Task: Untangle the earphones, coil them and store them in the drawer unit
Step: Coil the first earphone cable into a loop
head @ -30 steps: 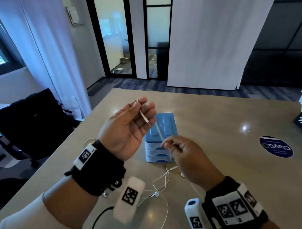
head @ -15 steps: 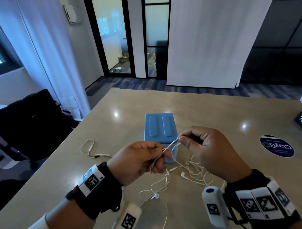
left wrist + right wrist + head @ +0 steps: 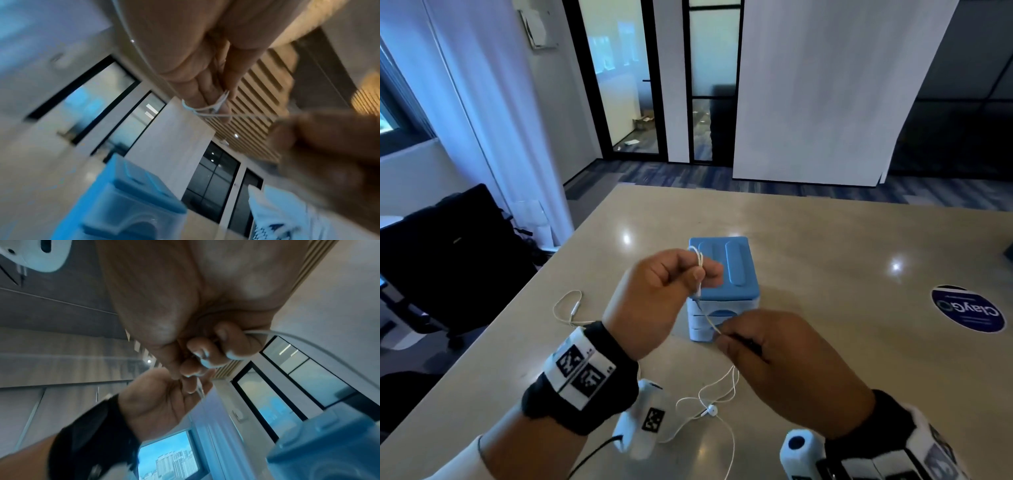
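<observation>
the drawer unit point(image 3: 724, 287) stands on the table point(image 3: 825, 240). the left hand point(image 3: 654, 301) hangs just left of the unit, the right hand point(image 3: 784, 363) in front of it. between them runs the earphone cable point(image 3: 707, 318), its loose loops and an earbud point(image 3: 711, 410) on the table in front of the unit. a round sticker point(image 3: 967, 310) lies well right of the unit.

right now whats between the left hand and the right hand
In the head view a taut stretch of white earphone cable runs from the left hand, which has loops wound on its fingers, to the right hand; the blue drawer unit stands behind it.
</observation>
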Motion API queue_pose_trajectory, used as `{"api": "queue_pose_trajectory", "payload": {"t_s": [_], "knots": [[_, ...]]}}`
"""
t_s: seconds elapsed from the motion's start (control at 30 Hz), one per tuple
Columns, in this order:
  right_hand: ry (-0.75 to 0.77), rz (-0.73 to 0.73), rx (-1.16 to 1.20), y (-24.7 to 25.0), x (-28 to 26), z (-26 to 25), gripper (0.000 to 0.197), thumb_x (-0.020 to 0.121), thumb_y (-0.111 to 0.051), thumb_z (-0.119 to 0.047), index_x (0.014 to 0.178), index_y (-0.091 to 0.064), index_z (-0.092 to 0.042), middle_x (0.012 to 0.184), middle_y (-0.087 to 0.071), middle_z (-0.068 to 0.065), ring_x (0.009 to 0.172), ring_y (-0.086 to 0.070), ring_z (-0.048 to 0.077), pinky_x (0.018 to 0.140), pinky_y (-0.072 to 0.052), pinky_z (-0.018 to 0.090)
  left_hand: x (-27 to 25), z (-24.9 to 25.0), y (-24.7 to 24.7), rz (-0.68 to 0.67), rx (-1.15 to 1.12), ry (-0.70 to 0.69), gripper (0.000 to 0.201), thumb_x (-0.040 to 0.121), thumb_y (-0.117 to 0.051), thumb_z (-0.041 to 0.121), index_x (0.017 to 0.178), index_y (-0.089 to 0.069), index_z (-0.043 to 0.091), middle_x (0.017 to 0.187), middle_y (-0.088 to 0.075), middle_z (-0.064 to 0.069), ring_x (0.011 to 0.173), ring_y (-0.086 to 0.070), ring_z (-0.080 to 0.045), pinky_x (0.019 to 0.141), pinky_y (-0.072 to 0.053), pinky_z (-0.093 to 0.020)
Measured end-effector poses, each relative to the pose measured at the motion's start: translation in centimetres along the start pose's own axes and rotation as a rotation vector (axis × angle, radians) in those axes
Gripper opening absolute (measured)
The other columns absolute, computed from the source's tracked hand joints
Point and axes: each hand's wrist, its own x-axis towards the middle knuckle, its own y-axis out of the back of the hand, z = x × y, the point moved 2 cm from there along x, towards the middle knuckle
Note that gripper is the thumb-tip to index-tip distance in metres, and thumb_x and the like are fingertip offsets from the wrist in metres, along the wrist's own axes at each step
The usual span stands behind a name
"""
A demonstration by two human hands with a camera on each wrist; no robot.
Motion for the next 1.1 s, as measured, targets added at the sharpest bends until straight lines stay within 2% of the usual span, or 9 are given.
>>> {"api": "queue_pose_trajectory", "payload": {"t_s": [0.13, 0.33, 0.43, 0.57, 0.67, 0.77, 0.9, 0.97, 1.1], "knots": [[0.004, 0.129, 0.063, 3.1, 0.6, 0.4, 0.010, 0.091, -0.067, -0.035, 0.082, -0.068, -0.030, 0.066, -0.059, -0.021, 0.067, -0.059, 0.004, 0.060, -0.043, 0.022, -1.4, -1.1, -1.2, -0.265, 0.104, 0.103, 0.016, 0.097, -0.054, -0.001, 0.098, -0.070, 0.003, 0.082, -0.075, 0.002, 0.077, -0.070, -0.010, 0.074, -0.052, -0.021], [-0.042, 0.343, 0.092, 3.5, 0.6, 2.9, 0.007, 0.084, -0.082, -0.025, 0.084, -0.078, -0.030, 0.074, -0.069, -0.008, 0.073, -0.064, 0.013, 0.066, -0.050, 0.028, -2.8, -1.8, -1.9, -0.459, -0.267, 0.455, 0.016, 0.095, -0.056, 0.009, 0.098, -0.071, 0.003, 0.076, -0.068, -0.009, 0.065, -0.063, -0.018, 0.073, -0.051, -0.031], [-0.101, 0.374, 0.104, 1.7, 0.2, 3.7, 0.007, 0.087, -0.079, -0.025, 0.091, -0.081, -0.030, 0.077, -0.073, -0.011, 0.076, -0.066, 0.007, 0.070, -0.050, 0.023, -2.8, -0.8, -2.0, -0.363, -0.653, 0.477, 0.020, 0.092, -0.053, 0.010, 0.098, -0.071, 0.003, 0.074, -0.065, -0.008, 0.062, -0.062, -0.016, 0.083, -0.052, -0.039], [-0.113, 0.159, 0.156, -1.6, -0.3, 3.3, 0.019, 0.091, -0.067, -0.043, 0.107, -0.076, -0.037, 0.081, -0.076, -0.011, 0.075, -0.067, 0.001, 0.072, -0.055, 0.031, -1.3, 0.2, -1.2, -0.095, -0.976, 0.388, 0.027, 0.095, -0.044, 0.009, 0.095, -0.071, 0.004, 0.076, -0.065, -0.005, 0.064, -0.066, -0.013, 0.089, -0.056, -0.035], [-0.037, 0.027, 0.087, -2.7, -0.6, 2.1, 0.028, 0.094, -0.056, -0.053, 0.113, -0.071, -0.040, 0.090, -0.077, -0.014, 0.083, -0.069, -0.002, 0.078, -0.055, 0.029, -0.1, 0.3, -0.3, 0.079, -0.921, 0.278, 0.024, 0.097, -0.046, 0.009, 0.101, -0.069, 0.003, 0.087, -0.071, -0.008, 0.076, -0.071, -0.017, 0.092, -0.055, -0.035], [0.039, -0.005, -0.011, -2.1, -0.5, 0.7, 0.022, 0.098, -0.052, -0.047, 0.100, -0.070, -0.033, 0.080, -0.065, -0.017, 0.075, -0.054, -0.012, 0.071, -0.041, 0.012, 0.4, -0.2, 0.3, 0.184, -0.468, 0.144, 0.020, 0.098, -0.049, 0.005, 0.100, -0.068, 0.004, 0.089, -0.075, -0.012, 0.084, -0.073, -0.024, 0.085, -0.059, -0.034], [0.049, 0.149, 0.007, 1.4, 0.2, -0.3, 0.017, 0.096, -0.059, -0.037, 0.088, -0.070, -0.026, 0.074, -0.064, -0.013, 0.070, -0.057, 0.000, 0.065, -0.044, 0.021, -0.8, -1.3, -0.3, -0.201, 0.163, 0.077, 0.014, 0.097, -0.059, 0.013, 0.098, -0.071, 0.006, 0.086, -0.076, -0.006, 0.080, -0.071, -0.017, 0.079, -0.055, -0.031], [0.036, 0.215, 0.013, 2.8, 0.6, 0.2, 0.009, 0.091, -0.066, -0.032, 0.087, -0.073, -0.029, 0.075, -0.065, -0.013, 0.073, -0.061, 0.004, 0.069, -0.048, 0.027, -1.8, -1.7, -0.9, -0.409, 0.042, 0.192, 0.017, 0.096, -0.058, 0.010, 0.098, -0.070, -0.001, 0.084, -0.073, -0.010, 0.075, -0.068, -0.019, 0.076, -0.053, -0.029], [-0.022, 0.313, 0.101, 2.9, 0.9, 2.4, 0.007, 0.092, -0.073, -0.024, 0.094, -0.078, -0.028, 0.084, -0.074, -0.012, 0.083, -0.069, 0.008, 0.074, -0.054, 0.031, -2.3, -1.1, -1.2, -0.407, -0.385, 0.403, 0.024, 0.088, -0.054, 0.008, 0.100, -0.070, -0.006, 0.077, -0.067, -0.018, 0.064, -0.063, -0.025, 0.077, -0.050, -0.039]]}}
